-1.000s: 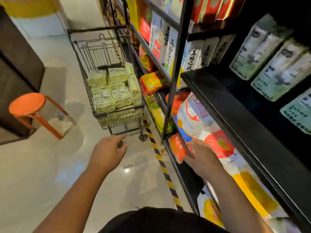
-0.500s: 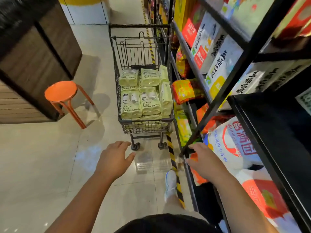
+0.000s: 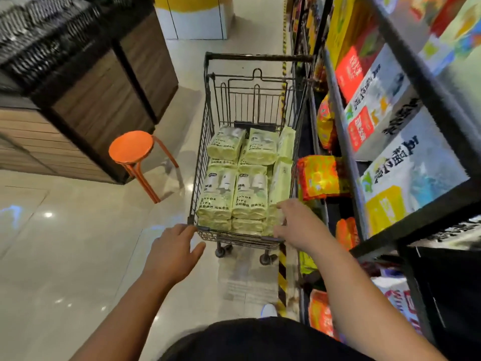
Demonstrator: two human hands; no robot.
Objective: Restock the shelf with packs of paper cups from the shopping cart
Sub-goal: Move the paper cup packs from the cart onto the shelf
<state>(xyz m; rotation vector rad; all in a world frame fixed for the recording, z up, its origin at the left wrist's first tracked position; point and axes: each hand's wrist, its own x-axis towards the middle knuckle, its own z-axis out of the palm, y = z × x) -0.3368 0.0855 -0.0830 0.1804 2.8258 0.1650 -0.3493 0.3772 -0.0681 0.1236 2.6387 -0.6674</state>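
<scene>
Aisle floor: cart (image 3: 202, 152) at 12 o'clock, packs (image 3: 250, 196) lengthwise 12-to-6, right hand (image 3: 299, 226) nearest, left hand (image 3: 173, 252) by rim, both loose-fingered, holding nothing.

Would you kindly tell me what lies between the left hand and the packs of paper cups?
In the head view, only the near wire wall of the shopping cart separates the left hand from the packs of paper cups.
</scene>
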